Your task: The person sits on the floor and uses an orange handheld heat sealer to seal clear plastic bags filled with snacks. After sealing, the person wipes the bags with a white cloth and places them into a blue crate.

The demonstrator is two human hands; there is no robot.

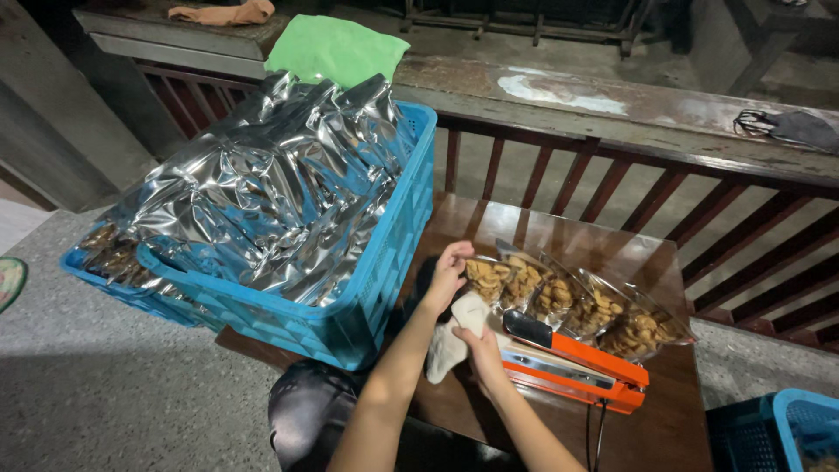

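Observation:
My left hand (447, 278) pinches the near end of a clear pouch of brown snacks (486, 278), the leftmost in a row of several such pouches (594, 313) lying across a small brown wooden table (542, 229). My right hand (481, 350) holds a white cloth (449, 343) against the near end of an orange heat sealer (578, 365), whose black-tipped arm (526, 328) is raised a little. The pouches lie just behind the sealer.
A blue plastic crate (384, 262) heaped with silver foil bags (271, 188) stands left of the table. Behind it runs a wooden railing (612, 114) with a green cloth (336, 48). Another blue crate (800, 428) sits at the lower right.

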